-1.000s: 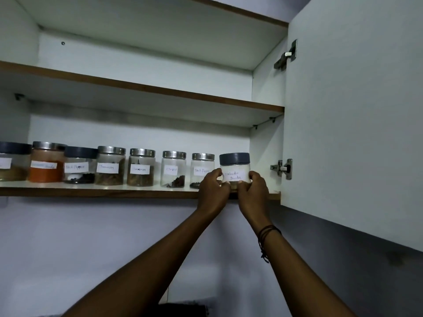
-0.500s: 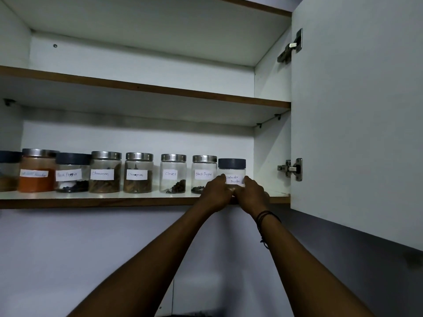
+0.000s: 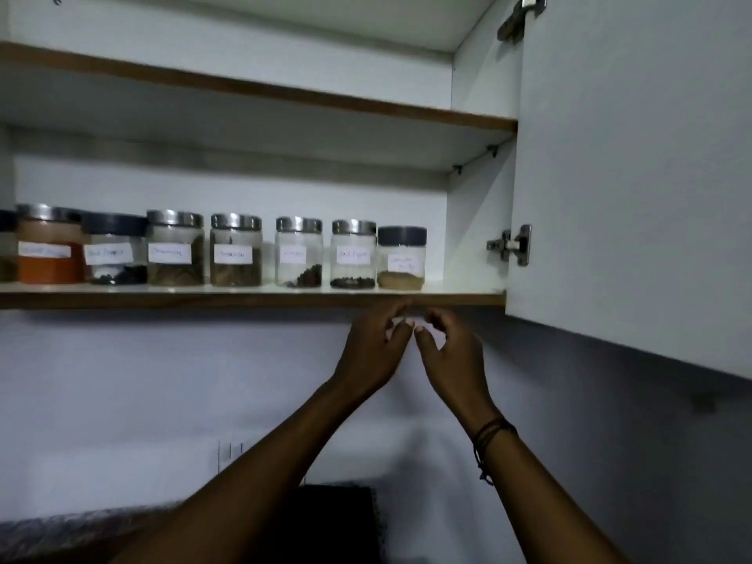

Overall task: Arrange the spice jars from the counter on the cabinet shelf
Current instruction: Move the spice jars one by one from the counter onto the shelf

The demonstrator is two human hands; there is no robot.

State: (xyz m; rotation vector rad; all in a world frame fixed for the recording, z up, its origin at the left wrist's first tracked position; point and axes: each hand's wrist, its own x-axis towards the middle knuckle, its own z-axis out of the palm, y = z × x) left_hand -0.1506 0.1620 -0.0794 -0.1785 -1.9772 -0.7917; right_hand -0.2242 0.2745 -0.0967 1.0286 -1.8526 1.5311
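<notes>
Several labelled spice jars stand in a row on the lower cabinet shelf (image 3: 460,298). The rightmost is a dark-lidded jar (image 3: 401,258) with tan powder at its bottom. Left of it stand a steel-lidded jar of black peppercorns (image 3: 353,255) and a jar of cloves (image 3: 299,253). Further left is an orange powder jar (image 3: 48,246). My left hand (image 3: 376,348) and my right hand (image 3: 449,354) hang just below the shelf's front edge, fingers curled loosely apart, holding nothing. A dark band circles my right wrist.
The white cabinet door (image 3: 635,177) stands open on the right, with a hinge (image 3: 512,247) beside the shelf. An upper shelf (image 3: 285,95) spans above the jars. A dark object (image 3: 333,519) and a counter edge (image 3: 49,535) lie below.
Both hands let go of the dark-lidded jar, which now stands on the shelf beside the pepper jar, and they dropped below the shelf edge. The view tilted down.
</notes>
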